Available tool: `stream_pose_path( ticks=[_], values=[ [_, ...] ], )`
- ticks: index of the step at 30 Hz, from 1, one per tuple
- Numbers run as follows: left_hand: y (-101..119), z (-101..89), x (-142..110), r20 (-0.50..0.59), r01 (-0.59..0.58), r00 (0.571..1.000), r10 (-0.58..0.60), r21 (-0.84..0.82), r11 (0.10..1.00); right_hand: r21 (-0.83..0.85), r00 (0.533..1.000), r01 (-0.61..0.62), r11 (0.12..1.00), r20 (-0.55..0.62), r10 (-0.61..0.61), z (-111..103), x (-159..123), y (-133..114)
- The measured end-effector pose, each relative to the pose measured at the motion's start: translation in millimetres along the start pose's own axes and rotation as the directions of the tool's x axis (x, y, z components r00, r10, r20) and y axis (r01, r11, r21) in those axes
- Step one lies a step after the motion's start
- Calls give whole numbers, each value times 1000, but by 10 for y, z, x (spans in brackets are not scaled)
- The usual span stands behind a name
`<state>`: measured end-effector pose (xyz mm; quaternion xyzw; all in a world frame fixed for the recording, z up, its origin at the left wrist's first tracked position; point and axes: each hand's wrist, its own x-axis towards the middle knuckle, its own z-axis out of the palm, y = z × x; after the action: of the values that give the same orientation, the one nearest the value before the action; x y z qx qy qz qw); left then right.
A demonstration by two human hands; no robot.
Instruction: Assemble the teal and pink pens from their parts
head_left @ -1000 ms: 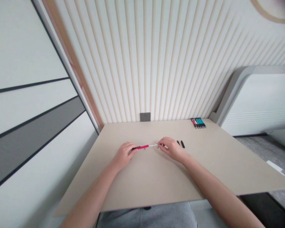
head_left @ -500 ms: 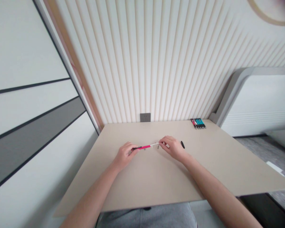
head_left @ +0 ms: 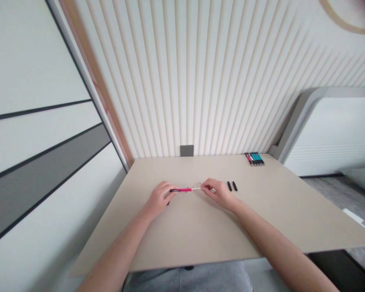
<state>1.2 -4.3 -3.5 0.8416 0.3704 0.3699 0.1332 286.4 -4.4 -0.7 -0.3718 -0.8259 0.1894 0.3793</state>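
Observation:
My left hand (head_left: 159, 198) is closed on the black end of a pink pen barrel (head_left: 181, 190) held just above the beige table (head_left: 200, 231). A thin white refill (head_left: 196, 188) sticks out of the barrel's right end. My right hand (head_left: 218, 192) pinches the far end of that refill with fingertips pressed together. Two small black pen parts (head_left: 231, 186) lie on the table just right of my right hand.
A row of several pens (head_left: 254, 158), teal and red, lies at the table's back right near the ribbed wall. A grey wall socket (head_left: 186, 151) sits at the table's back edge. A white unit (head_left: 331, 134) stands to the right.
My right hand has slid slightly left and lower along the refill, uncovering the second black part. The pen now lies more level. My left hand has hardly moved.

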Motion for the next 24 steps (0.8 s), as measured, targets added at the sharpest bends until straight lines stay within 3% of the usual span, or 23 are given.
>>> stream_pose_path(
  ticks=[12, 24],
  values=[
    [26, -2, 20, -74, 114, 991, -114, -1, 993, 38, 998, -48, 998, -37, 49, -84, 24, 40],
    [20, 2, 25, -27, 77, 997, -77, 1, 997, 30, 999, -25, 999, 39, 24, -77, 17, 3]
  ],
)
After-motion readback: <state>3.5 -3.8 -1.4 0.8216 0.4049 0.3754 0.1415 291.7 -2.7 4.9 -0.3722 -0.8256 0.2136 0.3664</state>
